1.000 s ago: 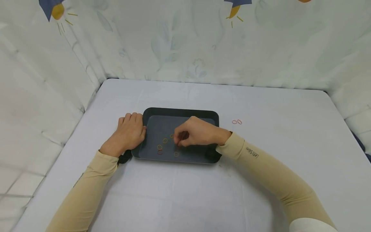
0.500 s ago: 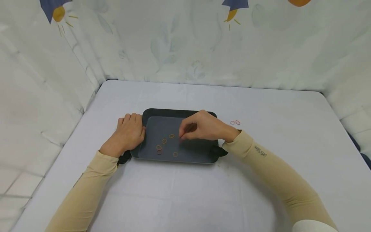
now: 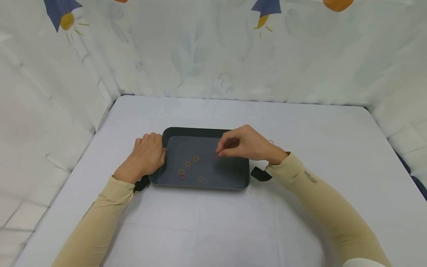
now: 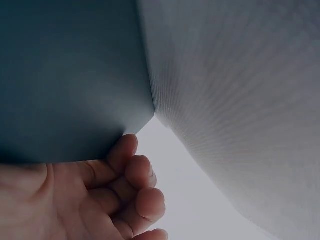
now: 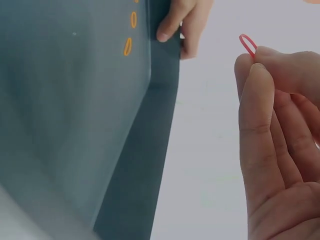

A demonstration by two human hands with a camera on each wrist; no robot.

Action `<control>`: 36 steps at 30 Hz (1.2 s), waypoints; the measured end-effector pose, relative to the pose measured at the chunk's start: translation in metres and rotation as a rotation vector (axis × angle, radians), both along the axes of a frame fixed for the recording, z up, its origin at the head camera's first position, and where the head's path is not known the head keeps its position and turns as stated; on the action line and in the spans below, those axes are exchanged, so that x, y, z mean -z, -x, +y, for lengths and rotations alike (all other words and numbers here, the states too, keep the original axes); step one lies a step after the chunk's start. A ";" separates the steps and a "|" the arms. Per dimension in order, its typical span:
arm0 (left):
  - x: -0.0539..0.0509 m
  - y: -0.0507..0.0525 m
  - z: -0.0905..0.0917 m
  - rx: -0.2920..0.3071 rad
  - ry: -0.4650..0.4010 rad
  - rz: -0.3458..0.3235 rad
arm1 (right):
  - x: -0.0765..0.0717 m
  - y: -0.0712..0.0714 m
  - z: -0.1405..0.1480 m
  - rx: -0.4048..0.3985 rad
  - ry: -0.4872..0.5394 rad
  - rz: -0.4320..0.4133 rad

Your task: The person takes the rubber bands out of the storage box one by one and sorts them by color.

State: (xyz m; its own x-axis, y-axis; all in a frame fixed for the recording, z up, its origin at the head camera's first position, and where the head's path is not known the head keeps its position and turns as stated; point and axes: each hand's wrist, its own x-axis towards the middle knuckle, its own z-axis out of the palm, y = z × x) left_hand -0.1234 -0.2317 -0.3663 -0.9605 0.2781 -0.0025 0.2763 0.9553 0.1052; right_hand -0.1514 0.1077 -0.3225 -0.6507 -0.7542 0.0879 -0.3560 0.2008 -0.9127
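Note:
My left hand grips the left side of a dark grey tray, with the thumb over the rim and the fingers outside against its wall. Over the tray's right part, my right hand pinches a small red rubber band between thumb and fingertips, apart from the tray floor. Several yellow-orange rubber bands lie in the tray, left of its middle. Beside them is one reddish rubber band.
On the white tabletop, a red rubber band shows right of the tray, partly behind my right hand. Black pieces show beneath both wrists. White patterned curtains stand behind and at the sides of the table.
My right hand has moved right and slightly up over the tray, carrying the red rubber band. It now covers part of the red bands on the table. My left hand stays on the tray.

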 end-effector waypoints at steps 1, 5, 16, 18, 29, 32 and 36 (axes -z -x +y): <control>0.000 0.000 0.000 0.004 0.002 0.002 | 0.000 0.000 0.003 0.011 -0.002 0.004; 0.001 0.001 -0.001 0.017 -0.004 0.009 | 0.001 0.000 0.015 0.056 0.002 -0.002; 0.000 0.001 -0.001 0.042 -0.007 0.035 | 0.003 0.000 0.048 0.209 0.014 -0.088; 0.000 0.001 -0.001 0.042 -0.008 0.030 | 0.004 0.001 0.054 0.247 0.010 -0.104; 0.001 0.001 -0.002 0.049 -0.006 0.038 | 0.007 0.002 0.077 0.370 0.029 -0.069; 0.001 0.001 -0.002 0.050 -0.004 0.036 | 0.009 0.002 0.083 0.410 0.017 -0.075; 0.001 0.002 -0.002 0.050 -0.002 0.033 | 0.012 0.002 0.089 0.445 0.011 -0.080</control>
State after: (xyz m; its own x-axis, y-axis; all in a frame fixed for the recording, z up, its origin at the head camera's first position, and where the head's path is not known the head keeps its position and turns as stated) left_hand -0.1250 -0.2337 -0.3673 -0.9451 0.3255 0.0299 0.3268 0.9400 0.0975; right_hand -0.1533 0.1971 -0.3343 -0.9166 -0.3987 0.0300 -0.1650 0.3088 -0.9367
